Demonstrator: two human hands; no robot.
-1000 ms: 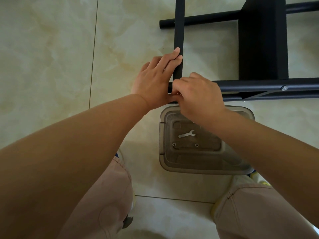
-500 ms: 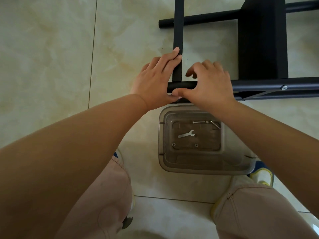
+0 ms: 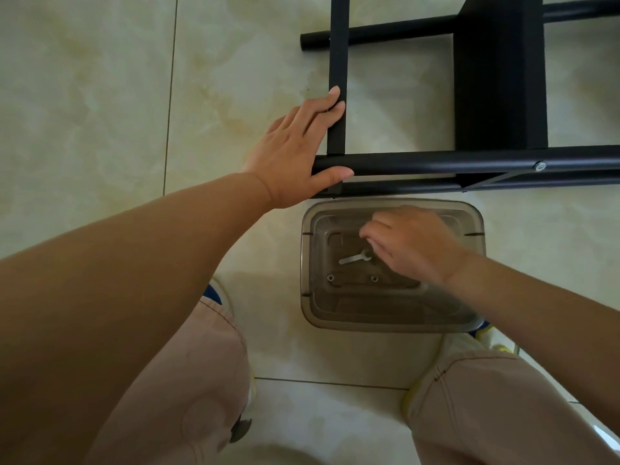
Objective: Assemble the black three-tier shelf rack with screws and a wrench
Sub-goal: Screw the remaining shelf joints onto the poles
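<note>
A half-built black shelf rack (image 3: 500,75) lies on its side across a pale tiled floor (image 3: 100,95), one shelf panel fixed between its round tubes. A person crouches over it, knees in beige trousers (image 3: 188,380) framing a clear plastic container (image 3: 392,317) set on the floor just in front of the frame. The left hand (image 3: 295,152) braces the corner joint, straight fingers laid along the upright bar (image 3: 337,45) and thumb pressed against the horizontal tube (image 3: 436,161). The right hand (image 3: 409,245) reaches into the container with fingers curled; whether it has hold of anything cannot be told through the blur. The small silver wrench (image 3: 354,258) lies on the container floor, its head at the fingertips, with two small round fittings, probably nuts or washers (image 3: 330,277), nearby. With only the left hand steadying the joint, the bar could slip out of line, and a fumbled screw could roll away across the smooth tiles.
</note>
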